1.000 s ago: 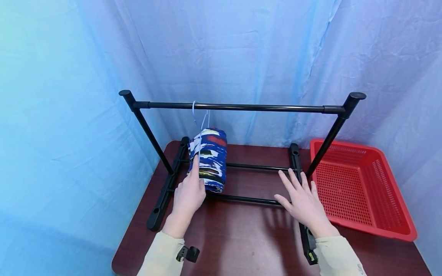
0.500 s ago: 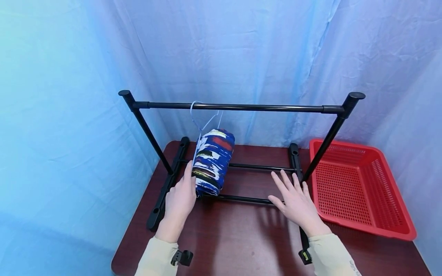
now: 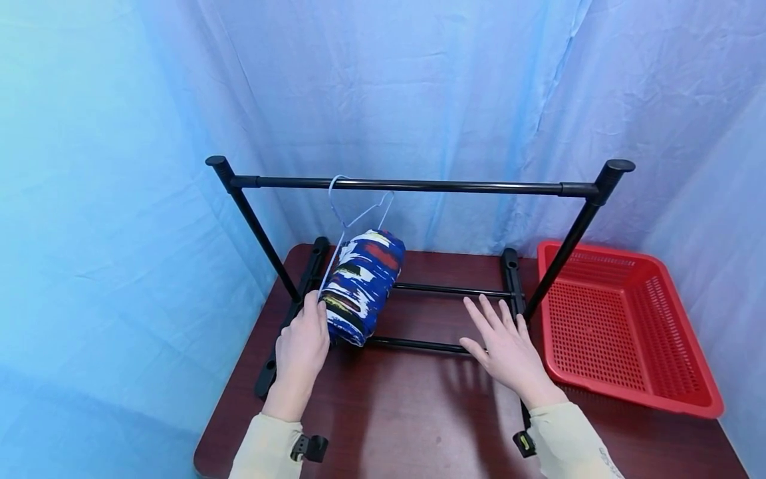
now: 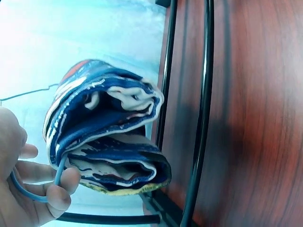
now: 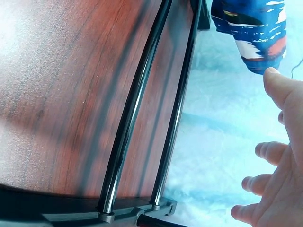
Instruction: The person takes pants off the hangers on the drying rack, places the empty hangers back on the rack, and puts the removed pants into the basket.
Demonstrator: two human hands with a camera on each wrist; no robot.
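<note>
Folded blue-white-red patterned fabric is hanging tilted on a thin light-blue hanger, left of centre, head view. Left hand is gripping the hanger's near end; right hand is hovering, fingers spread. Hanger is hooking over a glossy black tubular rack; red perforated plastic basket is sitting lower right.
</note>
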